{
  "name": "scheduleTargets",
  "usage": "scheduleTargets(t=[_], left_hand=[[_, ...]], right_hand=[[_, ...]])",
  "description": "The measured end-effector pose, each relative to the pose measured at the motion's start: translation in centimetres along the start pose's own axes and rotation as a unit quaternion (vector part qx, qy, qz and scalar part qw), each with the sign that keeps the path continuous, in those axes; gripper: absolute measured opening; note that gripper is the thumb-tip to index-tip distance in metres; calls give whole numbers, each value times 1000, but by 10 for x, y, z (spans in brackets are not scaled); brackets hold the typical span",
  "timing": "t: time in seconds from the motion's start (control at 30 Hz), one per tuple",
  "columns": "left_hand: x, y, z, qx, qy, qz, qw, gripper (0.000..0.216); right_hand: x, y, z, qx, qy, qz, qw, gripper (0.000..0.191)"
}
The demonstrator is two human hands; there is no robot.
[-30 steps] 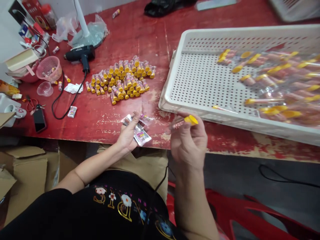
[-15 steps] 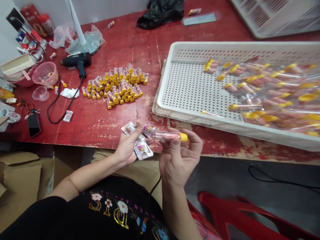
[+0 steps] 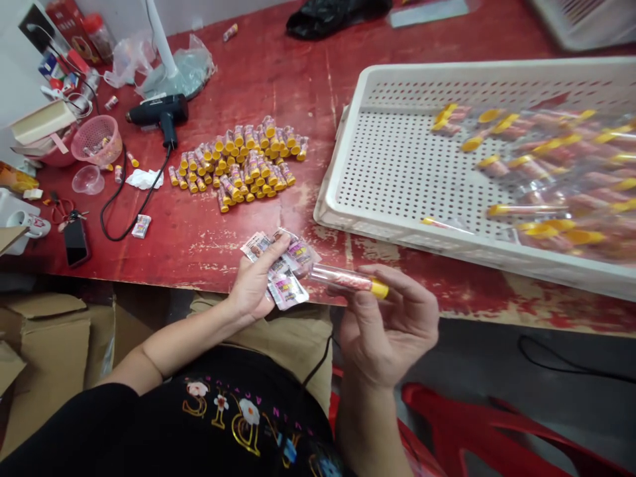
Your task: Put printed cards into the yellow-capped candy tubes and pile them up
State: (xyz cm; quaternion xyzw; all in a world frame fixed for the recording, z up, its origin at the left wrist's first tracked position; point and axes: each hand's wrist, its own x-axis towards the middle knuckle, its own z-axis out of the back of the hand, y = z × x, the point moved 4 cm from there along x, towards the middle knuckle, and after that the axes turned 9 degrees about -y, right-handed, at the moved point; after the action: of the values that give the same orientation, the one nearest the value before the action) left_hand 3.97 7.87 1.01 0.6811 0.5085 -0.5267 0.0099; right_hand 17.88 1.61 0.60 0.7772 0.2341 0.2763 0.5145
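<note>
Now, tube (image 3: 342, 277): moved closer to the left hand (image 3: 256, 281); lined up with a wrap (image 3: 300, 256), I think.
Right hand (image 3: 392, 328): pinching it near the cap (image 3: 380, 288).
Left hand: gripping wraps.

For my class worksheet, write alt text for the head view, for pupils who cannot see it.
A person's right hand holds a yellow-capped tube, its clear end toward printed wrappers in the left hand, at a red table. Beyond lies a pile of yellow-ended tubes; a white tray holds more.
</note>
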Motion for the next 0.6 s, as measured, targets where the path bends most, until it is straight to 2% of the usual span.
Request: scheduleTargets(t=[0.2, 0.33, 0.4, 0.5, 0.6], left_hand=[[0, 3, 0, 3, 8, 10, 1000, 25], [-1, 7, 4, 25, 20, 3, 999, 34], [-3, 9, 6, 38, 33, 6, 999, 40], [-5, 9, 7, 43, 52, 2, 998, 46], [-5, 8, 8, 61, 66, -13, 996, 50]], right_hand=[[2, -4, 4, -8, 20, 17, 1000, 23], [-3, -5, 4, -11, -5, 14, 1000, 25], [-8, -3, 5, -26, -12, 37, 999, 29], [-15, 4, 6, -89, 37, 103, 990, 31], [-19, 5, 6, -127, 111, 100, 981, 42]])
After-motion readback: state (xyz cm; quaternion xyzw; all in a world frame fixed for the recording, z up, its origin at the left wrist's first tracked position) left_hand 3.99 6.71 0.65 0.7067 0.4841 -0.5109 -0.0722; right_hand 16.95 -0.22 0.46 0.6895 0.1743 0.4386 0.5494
